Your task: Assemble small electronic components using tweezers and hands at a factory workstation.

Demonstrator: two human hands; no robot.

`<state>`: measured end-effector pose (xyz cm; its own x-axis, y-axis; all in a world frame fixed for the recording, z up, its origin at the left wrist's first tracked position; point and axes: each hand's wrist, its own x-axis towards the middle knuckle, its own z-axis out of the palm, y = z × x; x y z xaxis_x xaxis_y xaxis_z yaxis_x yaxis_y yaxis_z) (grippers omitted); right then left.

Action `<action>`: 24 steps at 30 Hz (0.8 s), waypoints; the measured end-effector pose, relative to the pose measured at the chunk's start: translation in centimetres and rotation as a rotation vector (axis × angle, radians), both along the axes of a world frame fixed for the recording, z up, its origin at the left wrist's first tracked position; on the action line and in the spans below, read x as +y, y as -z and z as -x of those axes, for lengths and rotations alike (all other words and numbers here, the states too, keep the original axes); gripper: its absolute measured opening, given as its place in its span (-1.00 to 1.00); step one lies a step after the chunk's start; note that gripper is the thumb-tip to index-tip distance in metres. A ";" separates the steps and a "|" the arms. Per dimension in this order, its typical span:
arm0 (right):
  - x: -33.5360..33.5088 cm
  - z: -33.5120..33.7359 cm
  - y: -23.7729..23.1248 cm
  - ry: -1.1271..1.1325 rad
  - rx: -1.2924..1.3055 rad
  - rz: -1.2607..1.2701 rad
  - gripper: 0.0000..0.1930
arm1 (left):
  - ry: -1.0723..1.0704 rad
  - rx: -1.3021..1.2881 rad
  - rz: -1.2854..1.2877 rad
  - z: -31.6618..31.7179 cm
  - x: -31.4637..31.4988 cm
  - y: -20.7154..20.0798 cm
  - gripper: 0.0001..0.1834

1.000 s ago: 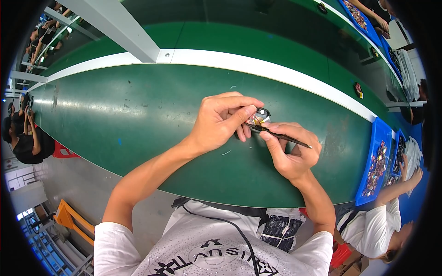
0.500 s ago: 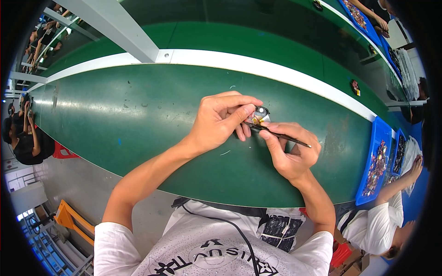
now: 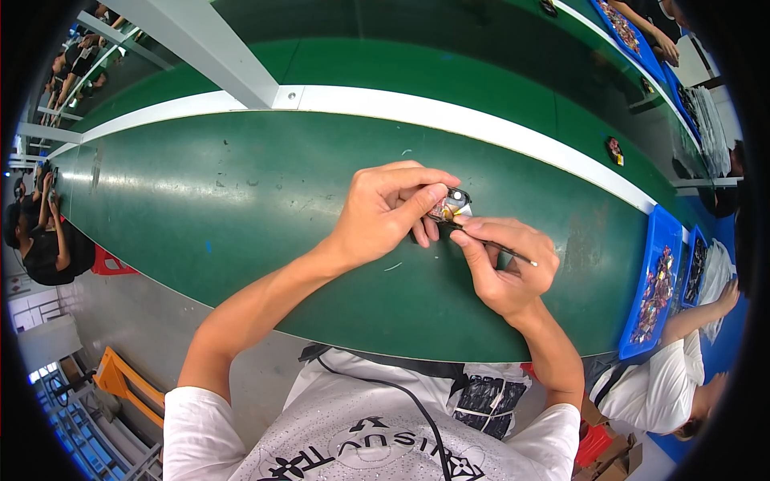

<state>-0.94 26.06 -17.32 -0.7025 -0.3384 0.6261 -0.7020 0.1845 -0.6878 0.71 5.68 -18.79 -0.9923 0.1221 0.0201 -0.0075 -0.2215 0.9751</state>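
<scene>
Over the green work surface, my left hand (image 3: 385,210) pinches a small black-cased electronic part (image 3: 457,197) between thumb and fingers. The part is open, with a round white spot, yellowish and reddish bits and a pale flap inside; fingers cover its left side. My right hand (image 3: 513,260) grips a slim black pen-like tool (image 3: 509,252) with a pale back end, tilted down to the right. The tool's front end is at the part's lower edge, where fingertips partly hide it. Whether it is tweezers I cannot make out.
A white rail (image 3: 417,107) divides my green bench (image 3: 241,208) from a green belt carrying a small part (image 3: 614,151). A grey post (image 3: 216,56) rises at the rail. To the right stand a blue bin (image 3: 642,321) of small parts and a co-worker in a white shirt (image 3: 650,393).
The tool's back end has shifted slightly left and down in my right hand. The small part on the belt has moved a little left. The co-worker's hand at the right has moved slightly.
</scene>
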 end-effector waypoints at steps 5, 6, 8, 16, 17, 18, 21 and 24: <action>0.3 0.1 0.1 0.000 0.220 -0.127 -0.72 | 0.054 -0.022 0.007 0.1 -0.1 -0.3 -0.74; 0.3 0.0 0.2 -0.001 0.265 -0.164 -0.69 | 0.051 -0.032 0.024 0.0 -0.2 -0.3 -0.73; 0.4 -0.2 0.5 -0.010 0.295 -0.189 -0.67 | 0.047 -0.044 0.040 -0.1 -0.1 -0.2 -0.72; 0.5 0.0 0.8 -0.017 0.329 -0.213 -0.61 | -0.071 -0.001 0.174 -0.4 0.8 -0.8 -0.78; 0.4 0.0 0.9 -0.018 0.322 -0.206 -0.60 | -0.072 0.000 0.174 -0.4 0.7 -0.8 -0.78; 0.4 0.0 0.9 -0.021 0.314 -0.199 -0.60 | -0.072 -0.015 0.174 -0.4 0.7 -0.8 -0.78; 0.2 0.0 0.9 -0.019 0.294 -0.194 -0.61 | -0.060 -0.041 0.165 -0.3 0.5 -0.6 -0.78; -0.3 0.0 0.5 -0.012 0.273 -0.181 -0.68 | -0.028 -0.070 0.132 -0.2 0.1 -0.5 -0.78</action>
